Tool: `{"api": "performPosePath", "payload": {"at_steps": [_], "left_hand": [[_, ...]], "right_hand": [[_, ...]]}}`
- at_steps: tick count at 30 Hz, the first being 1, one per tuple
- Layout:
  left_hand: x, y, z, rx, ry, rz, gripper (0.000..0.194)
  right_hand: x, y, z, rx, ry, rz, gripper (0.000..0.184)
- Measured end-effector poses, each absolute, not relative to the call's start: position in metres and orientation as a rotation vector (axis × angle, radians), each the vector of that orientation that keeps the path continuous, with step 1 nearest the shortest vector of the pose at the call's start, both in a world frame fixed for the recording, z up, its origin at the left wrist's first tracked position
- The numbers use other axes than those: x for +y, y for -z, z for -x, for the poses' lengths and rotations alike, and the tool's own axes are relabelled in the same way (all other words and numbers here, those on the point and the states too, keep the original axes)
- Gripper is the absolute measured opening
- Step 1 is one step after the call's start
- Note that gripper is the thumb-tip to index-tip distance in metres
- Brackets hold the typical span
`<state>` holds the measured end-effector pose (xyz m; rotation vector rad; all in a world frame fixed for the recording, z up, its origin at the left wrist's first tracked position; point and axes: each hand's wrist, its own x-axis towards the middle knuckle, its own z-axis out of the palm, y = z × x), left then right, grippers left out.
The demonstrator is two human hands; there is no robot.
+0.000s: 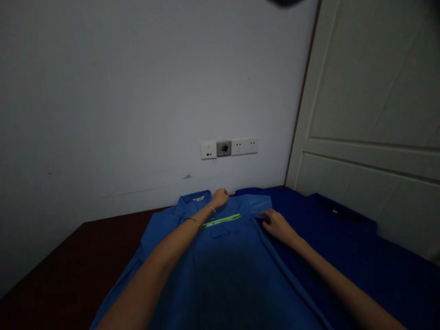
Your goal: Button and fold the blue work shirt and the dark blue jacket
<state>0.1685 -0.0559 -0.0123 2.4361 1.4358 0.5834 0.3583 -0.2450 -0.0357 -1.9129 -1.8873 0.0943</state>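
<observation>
A light-blue work shirt [220, 256] lies spread out with its collar toward the wall. It has a white label inside the collar and a yellow-green and silver reflective strip above a chest pocket. My left hand [220, 198], with two bracelets on its wrist and forearm, is closed on the shirt's shoulder beside the collar; its fingertips are mostly hidden. Farther right, my right hand [277, 227] pinches the shirt's sleeve near the armhole, thumb and fingers curled round the fabric.
A darker blue garment [330, 247] lies to the right, partly under the shirt. Dark reddish-brown tabletop [99, 256] shows at left. The white wall [137, 114] behind carries sockets [244, 146]. A pale panelled door [371, 114] stands at right.
</observation>
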Motion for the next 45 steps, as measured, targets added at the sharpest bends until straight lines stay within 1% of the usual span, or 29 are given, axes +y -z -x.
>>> {"api": "performPosePath", "payload": {"at_steps": [4,8,12,17,21,25,27,31,34,39,42,45], "left_hand": [[-0.066,0.017,-0.239,1.23,-0.549,-2.519,0.025],[-0.07,0.026,-0.296,1.136,-0.508,-2.563,0.026],[-0.07,0.039,-0.333,1.076,-0.432,-2.585,0.026],[-0.072,0.058,-0.356,1.038,-0.342,-2.582,0.035],[-0.072,0.069,-0.363,1.043,-0.279,-2.551,0.036],[-0.068,0.072,-0.364,1.054,-0.297,-2.51,0.04],[-0.067,0.072,-0.364,1.063,-0.32,-2.474,0.037],[-0.068,0.07,-0.363,1.09,-0.434,-2.357,0.025],[-0.072,0.065,-0.36,1.086,-0.533,-2.216,0.025],[-0.077,0.039,-0.349,1.073,-0.69,-1.978,0.024],[-0.075,0.012,-0.333,1.093,-0.765,-1.861,0.024],[-0.068,-0.017,-0.306,1.125,-0.824,-1.765,0.029]], "right_hand": [[-0.26,0.053,-0.378,-1.885,-0.192,1.861,0.039],[-0.264,0.06,-0.378,-1.812,-0.162,1.825,0.035],[-0.264,0.067,-0.377,-1.738,-0.096,1.817,0.032],[-0.262,0.072,-0.38,-1.738,-0.108,1.84,0.031],[-0.261,0.072,-0.38,-1.737,-0.108,1.844,0.032],[-0.261,0.072,-0.38,-1.736,-0.09,1.894,0.032],[-0.261,0.072,-0.38,-1.749,-0.073,1.921,0.032],[-0.262,0.07,-0.378,-1.799,0.015,1.983,0.031],[-0.264,0.067,-0.379,-1.82,0.12,2.064,0.028],[-0.266,0.065,-0.393,-1.715,0.2,2.085,0.029],[-0.263,0.062,-0.399,-1.675,0.173,1.918,0.031],[-0.258,0.052,-0.392,-1.651,0.177,1.738,0.033]]}}
